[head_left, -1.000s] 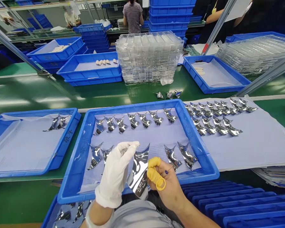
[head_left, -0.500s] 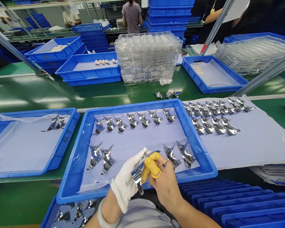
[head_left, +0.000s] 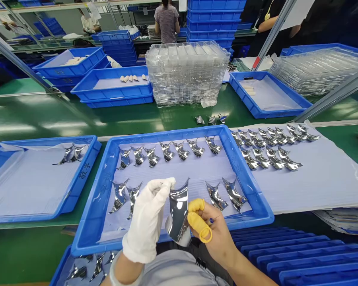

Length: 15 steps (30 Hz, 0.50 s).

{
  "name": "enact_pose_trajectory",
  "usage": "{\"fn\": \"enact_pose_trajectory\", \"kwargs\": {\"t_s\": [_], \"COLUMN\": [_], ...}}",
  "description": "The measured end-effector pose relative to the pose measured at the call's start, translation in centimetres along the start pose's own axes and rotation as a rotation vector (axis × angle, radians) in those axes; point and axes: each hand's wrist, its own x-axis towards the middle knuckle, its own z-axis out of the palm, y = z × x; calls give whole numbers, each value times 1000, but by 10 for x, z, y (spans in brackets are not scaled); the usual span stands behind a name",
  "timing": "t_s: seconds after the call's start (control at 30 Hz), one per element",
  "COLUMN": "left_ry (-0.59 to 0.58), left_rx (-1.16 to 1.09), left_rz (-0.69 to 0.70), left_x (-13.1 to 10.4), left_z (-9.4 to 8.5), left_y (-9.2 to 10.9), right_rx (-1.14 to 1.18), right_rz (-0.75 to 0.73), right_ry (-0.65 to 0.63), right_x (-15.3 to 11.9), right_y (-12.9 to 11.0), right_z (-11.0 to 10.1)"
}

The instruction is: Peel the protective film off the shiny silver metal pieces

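A curved, mirror-like metal part (head_left: 179, 210) is held up over the near edge of a blue tray (head_left: 173, 133). My left hand (head_left: 147, 216), in a white glove, pinches its upper left corner. Yellow covers sit on the fingertips of my right hand (head_left: 211, 230), which grips the part's right edge between thumb and finger. Similar shiny parts lie on white lining in the tray: several in a back row, two at the front left (head_left: 119, 194) and two at the front right (head_left: 234, 194).
More shiny parts (head_left: 276, 157) lie on white sheeting at the right. A blue tray (head_left: 26, 216) stands left. Stacked clear trays (head_left: 186, 75) and blue trays stand behind. Nested blue trays (head_left: 304, 254) are near right. Several people are beyond.
The metal part has been turned upright, its broad face now showing. My left hand has shifted left to its upper corner, and my right hand has moved slightly right to its side edge.
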Motion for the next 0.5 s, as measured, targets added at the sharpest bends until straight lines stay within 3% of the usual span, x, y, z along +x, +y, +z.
{"fn": "enact_pose_trajectory", "kwargs": {"t_s": [0.17,0.27,0.5], "left_ry": [29,24,-62], "left_rx": [41,91,167], "left_rz": [113,175,248], "left_x": [-8,-11,-12], "left_z": [-12,-14,-25], "left_y": [5,5,-1], "right_rx": [-67,-222,-896], "right_rz": [-55,-159,-716], "right_ry": [-15,-14,-29], "right_x": [0,-1,-9], "right_y": [0,-1,0], "right_z": [-4,-6,-19]}}
